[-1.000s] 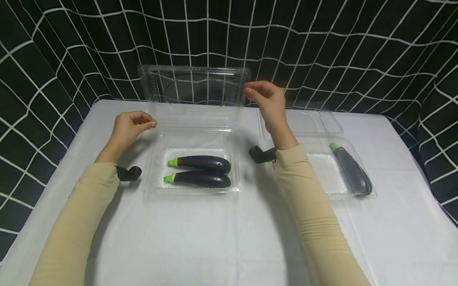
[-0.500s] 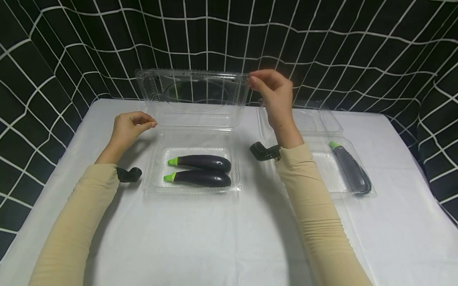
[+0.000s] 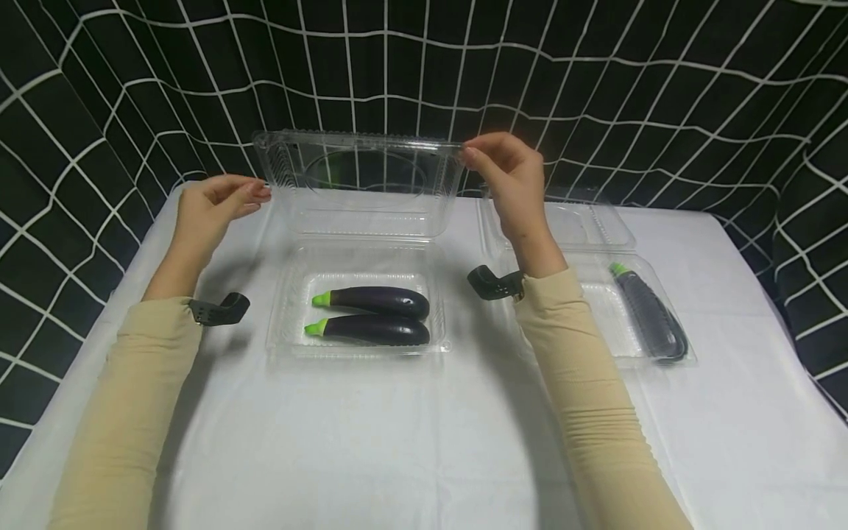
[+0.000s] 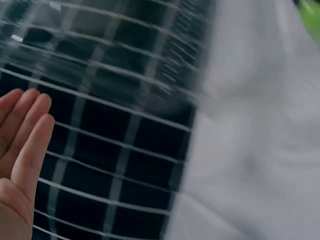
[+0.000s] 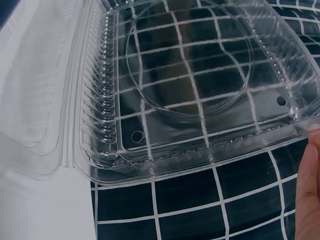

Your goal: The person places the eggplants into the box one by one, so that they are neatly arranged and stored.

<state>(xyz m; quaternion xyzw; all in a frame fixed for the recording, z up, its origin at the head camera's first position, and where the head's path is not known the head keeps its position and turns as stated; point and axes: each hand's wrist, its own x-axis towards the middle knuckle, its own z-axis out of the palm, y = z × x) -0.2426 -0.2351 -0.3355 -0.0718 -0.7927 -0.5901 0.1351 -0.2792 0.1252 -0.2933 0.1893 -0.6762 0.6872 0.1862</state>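
Observation:
A clear plastic clamshell container lies on the white cloth with its lid raised upright at the back. Two eggplants with bright green stem ends lie side by side in its base. At the lid's upper right corner my right hand pinches the edge between thumb and fingers; the right wrist view shows the fingertips at that rim. My left hand is held beside the lid's left edge, fingers nearly straight and holding nothing. In the left wrist view its fingers stand apart from the blurred lid.
To the right lies a second clear clamshell container, partly behind my right forearm, its lid laid back. A dark eggplant shows at its right side. A black curtain with white grid lines stands behind the table.
My left hand has moved up and left to beside the lid. My right hand has shifted slightly up and right along with the lid's corner, and the lid has tilted a little.

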